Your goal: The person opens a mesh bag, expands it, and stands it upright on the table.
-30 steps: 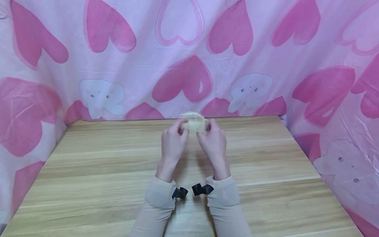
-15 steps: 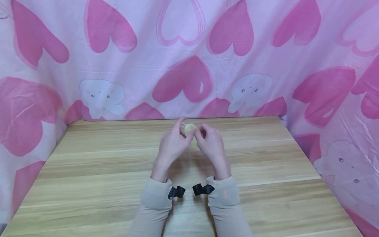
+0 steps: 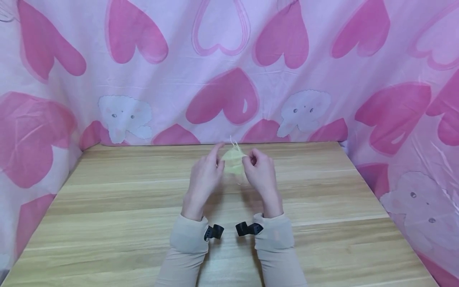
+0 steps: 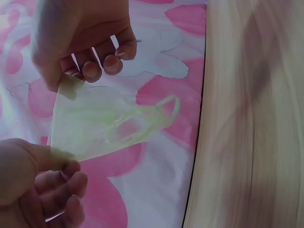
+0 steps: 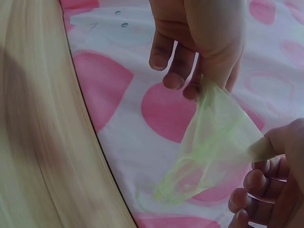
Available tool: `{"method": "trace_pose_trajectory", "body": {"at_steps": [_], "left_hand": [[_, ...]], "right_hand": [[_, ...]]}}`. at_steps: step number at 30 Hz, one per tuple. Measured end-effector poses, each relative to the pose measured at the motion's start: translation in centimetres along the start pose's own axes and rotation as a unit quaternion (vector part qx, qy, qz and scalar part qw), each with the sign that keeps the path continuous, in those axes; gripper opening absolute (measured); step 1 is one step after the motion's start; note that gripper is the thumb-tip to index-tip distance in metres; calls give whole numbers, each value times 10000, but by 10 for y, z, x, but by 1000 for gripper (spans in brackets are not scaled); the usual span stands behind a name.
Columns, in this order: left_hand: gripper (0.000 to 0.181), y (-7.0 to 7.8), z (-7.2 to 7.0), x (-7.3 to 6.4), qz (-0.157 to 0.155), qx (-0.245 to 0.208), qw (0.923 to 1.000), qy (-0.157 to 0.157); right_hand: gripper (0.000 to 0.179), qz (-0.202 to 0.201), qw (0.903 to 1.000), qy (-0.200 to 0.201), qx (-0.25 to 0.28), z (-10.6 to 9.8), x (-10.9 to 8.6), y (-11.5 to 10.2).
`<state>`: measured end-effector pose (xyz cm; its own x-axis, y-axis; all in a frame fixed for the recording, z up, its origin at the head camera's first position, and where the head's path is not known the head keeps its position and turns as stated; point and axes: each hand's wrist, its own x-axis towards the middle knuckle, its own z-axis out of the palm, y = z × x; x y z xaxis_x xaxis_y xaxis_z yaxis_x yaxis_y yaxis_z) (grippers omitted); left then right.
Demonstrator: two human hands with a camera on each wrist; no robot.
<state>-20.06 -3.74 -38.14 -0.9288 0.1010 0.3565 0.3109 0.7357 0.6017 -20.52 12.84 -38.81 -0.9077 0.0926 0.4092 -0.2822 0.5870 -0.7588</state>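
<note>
A small, sheer, pale yellow-green pouch [image 3: 234,161] is stretched between the two hands above the far part of the table. My left hand [image 3: 206,173] pinches one corner of its edge; in the left wrist view this hand [image 4: 38,183] is at lower left, its other fingers curled. The opposite corner is pinched by my right hand [image 3: 261,169], seen at lower right in the right wrist view [image 5: 270,180]. Between them the thin pouch [image 4: 99,121] narrows to a crumpled end with a thin loop. Fine strings stick up from it in the head view.
A light wood-grain table [image 3: 125,223] lies under both forearms. Behind it and at both sides hangs a pink curtain [image 3: 172,79] with hearts and white animal figures. Black wrist devices [image 3: 214,232] sit on the beige sleeves [image 3: 275,239].
The hands drew close together and then moved apart again, the pouch staying between them. It first showed as a rounded shape, then bunched, and now is spread with strings pointing up.
</note>
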Motion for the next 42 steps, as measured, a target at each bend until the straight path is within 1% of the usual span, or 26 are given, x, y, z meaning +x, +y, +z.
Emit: {"method": "trace_pose_trajectory", "body": {"at_steps": [3, 5, 8, 11, 13, 15, 17, 19, 21, 22, 23, 24, 26, 29, 33, 35, 39, 42], "left_hand": [[35, -2, 0, 0, 49, 112, 9994, 310], [26, -3, -1, 0, 96, 73, 9991, 409], [21, -4, -1, 2, 155, -112, 9989, 417], [20, -5, -2, 3, 172, -347, 9986, 357], [20, -4, -1, 3, 140, -460, 9984, 296], [20, -4, -2, 2, 38, -556, 9984, 127], [16, -4, -2, 1, -120, -596, 9979, -225], [20, -4, -3, 0, -272, -683, 9949, -692], [28, -5, -3, -1, -350, -796, 9899, -1116], [30, -5, -3, -1, -384, -860, 9877, -1252], [32, -5, -3, -1, -395, -895, 9866, -1306], [33, -5, -3, -1, -436, -929, 9860, -1315], [33, -5, -3, 0, -497, -885, 9876, -1200], [31, -5, -3, 1, -558, -599, 9922, -936], [25, -7, -3, 2, -479, -172, 9963, -692], [25, -7, -3, 2, -410, 54, 9973, -608], [31, -7, -2, 3, -279, 431, 9972, -551], [37, -6, 0, 2, -225, 480, 9971, -550]], "right_hand": [[15, 68, 9999, -99, 15, 1, -1, -2], [13, 131, 9996, -241, -13, 2, -2, -3], [13, 233, 9971, -709, -139, 3, -3, -6], [18, 210, 9920, -1222, -237, 4, -3, -7], [20, 186, 9904, -1351, -242, 6, -3, -7], [23, 194, 9911, -1305, -168, 7, -3, -6], [23, 266, 9928, -1166, -77, 7, -2, -5], [21, 402, 9937, -1044, 6, 6, -2, -4], [19, 555, 9937, -971, 125, 4, -1, -3], [18, 604, 9938, -924, 136, 4, -1, -2], [17, 671, 9935, -902, 172, 3, -1, -1], [18, 698, 9936, -871, 190, 2, -1, -1], [19, 715, 9936, -837, 257, 1, -1, 0], [22, 622, 9947, -782, 248, 1, 0, 0], [23, 583, 9947, -823, 219, 1, 0, 1], [20, 604, 9942, -885, 126, 1, 0, 1], [11, 606, 9929, -998, -238, 0, -1, -1], [10, 531, 9920, -1068, -404, 0, -1, -3]]}}
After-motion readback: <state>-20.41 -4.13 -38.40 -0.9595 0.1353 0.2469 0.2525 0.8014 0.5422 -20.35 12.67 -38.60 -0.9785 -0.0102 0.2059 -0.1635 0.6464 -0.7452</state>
